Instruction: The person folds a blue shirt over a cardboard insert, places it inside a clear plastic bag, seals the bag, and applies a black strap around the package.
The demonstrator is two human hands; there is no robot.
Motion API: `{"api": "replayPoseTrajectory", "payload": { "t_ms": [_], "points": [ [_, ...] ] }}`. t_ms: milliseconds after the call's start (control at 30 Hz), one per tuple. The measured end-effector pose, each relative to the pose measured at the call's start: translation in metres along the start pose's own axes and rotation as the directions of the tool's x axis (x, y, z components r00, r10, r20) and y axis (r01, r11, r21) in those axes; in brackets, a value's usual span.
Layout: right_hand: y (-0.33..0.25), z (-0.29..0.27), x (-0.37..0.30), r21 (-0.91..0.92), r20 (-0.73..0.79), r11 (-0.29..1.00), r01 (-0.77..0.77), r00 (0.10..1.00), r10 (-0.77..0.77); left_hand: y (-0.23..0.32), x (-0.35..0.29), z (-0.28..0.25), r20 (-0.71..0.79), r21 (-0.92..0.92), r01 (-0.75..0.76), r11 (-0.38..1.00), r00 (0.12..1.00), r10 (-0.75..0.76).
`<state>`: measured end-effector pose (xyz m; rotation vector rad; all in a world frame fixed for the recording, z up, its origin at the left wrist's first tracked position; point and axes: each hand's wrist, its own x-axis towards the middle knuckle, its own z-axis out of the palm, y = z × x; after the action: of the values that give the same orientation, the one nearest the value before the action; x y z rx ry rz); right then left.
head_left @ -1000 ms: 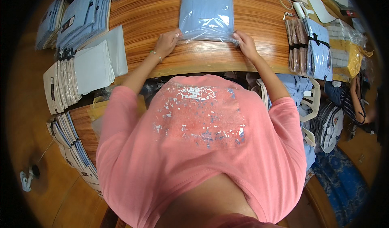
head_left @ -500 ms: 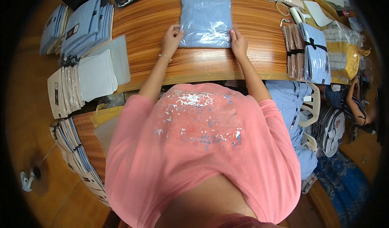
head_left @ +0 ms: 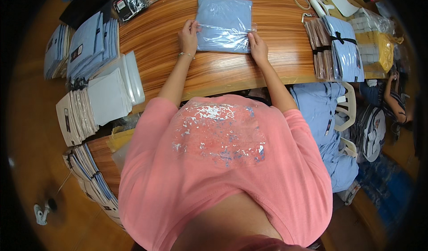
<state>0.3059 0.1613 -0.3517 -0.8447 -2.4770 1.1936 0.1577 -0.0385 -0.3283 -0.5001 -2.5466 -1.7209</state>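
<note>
A folded light blue garment in a clear plastic bag (head_left: 224, 21) lies on the wooden table in front of me. My left hand (head_left: 188, 36) is closed on the bag's left edge, with thumb and fingers pinching the plastic. On the other side my right hand (head_left: 258, 48) pinches the film near the lower right. A band of the plastic flap stretches across the garment between both hands, shiny with reflections. The bag's top edge lies flat on the table.
Folded blue garments (head_left: 84, 48) and beige packs (head_left: 76, 117) are stacked at the left, beside white sheets (head_left: 109, 97). At the right stand a tied blue bundle (head_left: 343, 50), a yellow package (head_left: 379, 52) and a white chair (head_left: 347, 108) with blue clothes. Another person's arm (head_left: 394, 99) shows beyond.
My hands have moved from the lower corners, the left one upward, and the plastic flap now stretches across the garment. The whole view has turned slightly.
</note>
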Motion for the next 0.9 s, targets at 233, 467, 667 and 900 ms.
{"api": "replayPoseTrajectory", "payload": {
  "t_ms": [233, 467, 667, 900],
  "points": [
    [0.000, 0.000, 0.005, 0.082, 0.009, 0.993, -0.081, 0.997, 0.080, -0.017, 0.007, 0.006, 0.062, 0.211, -0.056, 0.976, 0.997, 0.044],
    [0.011, 0.007, 0.007, 0.071, -0.055, 0.994, -0.085, 0.994, 0.089, -0.008, 0.007, 0.008, 0.056, 0.180, -0.068, 0.981, 0.997, 0.059],
    [-0.015, 0.000, 0.012, 0.011, 0.062, 0.963, -0.270, 0.961, 0.269, -0.022, 0.015, 0.005, 0.097, 0.192, -0.071, 0.979, 0.994, 0.053],
    [-0.030, 0.010, 0.018, -0.324, -0.185, 0.914, -0.243, 0.964, 0.191, -0.016, 0.020, 0.009, 0.057, 0.383, -0.191, 0.904, 0.981, 0.183]
  ]
}}
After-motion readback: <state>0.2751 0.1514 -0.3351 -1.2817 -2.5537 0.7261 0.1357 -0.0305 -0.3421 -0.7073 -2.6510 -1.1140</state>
